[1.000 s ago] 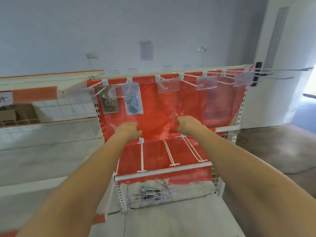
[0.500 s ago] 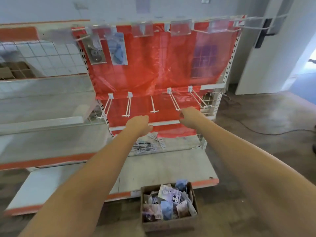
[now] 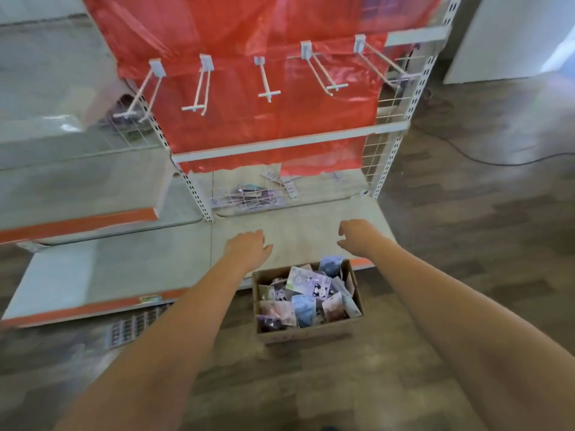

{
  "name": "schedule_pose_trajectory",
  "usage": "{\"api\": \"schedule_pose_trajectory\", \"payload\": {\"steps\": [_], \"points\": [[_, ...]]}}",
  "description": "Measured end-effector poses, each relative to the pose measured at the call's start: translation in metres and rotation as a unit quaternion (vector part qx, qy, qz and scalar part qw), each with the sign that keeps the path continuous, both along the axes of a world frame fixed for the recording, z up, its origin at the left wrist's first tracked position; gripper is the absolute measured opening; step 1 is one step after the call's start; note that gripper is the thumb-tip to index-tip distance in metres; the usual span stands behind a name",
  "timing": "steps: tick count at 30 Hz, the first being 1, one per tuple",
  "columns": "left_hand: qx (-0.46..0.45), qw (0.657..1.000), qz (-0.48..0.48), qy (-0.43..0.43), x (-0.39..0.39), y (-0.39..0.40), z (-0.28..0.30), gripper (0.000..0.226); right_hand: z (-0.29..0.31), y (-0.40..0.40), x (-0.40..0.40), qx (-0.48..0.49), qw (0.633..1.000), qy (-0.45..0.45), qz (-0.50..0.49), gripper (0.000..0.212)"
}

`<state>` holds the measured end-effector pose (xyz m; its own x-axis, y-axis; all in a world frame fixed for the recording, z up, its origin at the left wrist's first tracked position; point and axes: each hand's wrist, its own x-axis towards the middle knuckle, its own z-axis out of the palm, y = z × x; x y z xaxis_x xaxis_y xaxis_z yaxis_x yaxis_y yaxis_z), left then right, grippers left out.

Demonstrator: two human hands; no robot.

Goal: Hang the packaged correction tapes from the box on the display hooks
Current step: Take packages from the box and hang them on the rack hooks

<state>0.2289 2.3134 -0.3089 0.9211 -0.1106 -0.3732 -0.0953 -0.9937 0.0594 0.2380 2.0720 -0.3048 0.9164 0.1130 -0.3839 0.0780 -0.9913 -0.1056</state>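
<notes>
1. Floor and fixture: you face a wood-pattern floor (image 3: 466,244) and a white shelving unit (image 3: 280,141) backed with red plastic sheeting (image 3: 249,26); its pale base shelf (image 3: 109,275), edged in orange, runs low across the left and centre.
2. Display hooks (image 3: 267,85): five white pegs jut from the red backing in a row, all bare in this view. Any higher rows are cut off by the top edge.
3. Cardboard box (image 3: 306,332): it stands on the floor just in front of the base shelf, open-topped, between your forearms.
4. Packaged correction tapes (image 3: 306,289): a loose heap of purple and blue cards fills the box, overlapping and tilted; the hang holes and print are too blurred to read.
5. Left hand (image 3: 249,250): it hovers over the base shelf just beyond the box's far left corner — fingers relaxed and spread, holding nothing.
6. Right hand (image 3: 357,236): it hovers above the box's far right corner, fingers loosely curved — empty.
7. Step in hand, as a judgement: you are reaching down for a pick. Next you need to pinch one card from the top of the heap, then find its hole for a peg.
8. Hard to make out: a jumble behind the wire grid (image 3: 249,197) under the sheeting, possibly spare pegs and packets, and a dark strip (image 3: 130,329) below the shelf lip.
</notes>
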Motion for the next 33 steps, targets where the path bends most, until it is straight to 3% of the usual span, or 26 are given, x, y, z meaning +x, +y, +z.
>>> {"api": "schedule_pose_trajectory", "payload": {"steps": [9, 16, 19, 27, 33], "points": [[-0.008, 0.998, 0.026, 0.053, 0.009, 0.013, -0.214, 0.037, -0.223, -0.025, -0.004, -0.013, 0.994, 0.092, -0.052, 0.028], [0.013, 0.998, -0.018, 0.057, 0.033, 0.026, -0.361, 0.026, -0.357, -0.046, 0.000, 0.021, 0.993, 0.070, -0.093, 0.029], [0.014, 0.999, -0.017, 0.043, 0.047, 0.031, -0.403, 0.028, -0.387, -0.047, 0.004, 0.057, 0.991, 0.027, -0.115, 0.036], [-0.001, 1.000, -0.007, 0.015, 0.058, 0.032, -0.463, 0.033, -0.436, -0.048, -0.004, 0.169, 0.966, -0.129, -0.149, 0.029], [0.037, 0.999, -0.028, 0.002, 0.061, 0.035, -0.480, 0.042, -0.447, -0.048, -0.013, 0.216, 0.947, -0.120, -0.207, 0.019]]}}
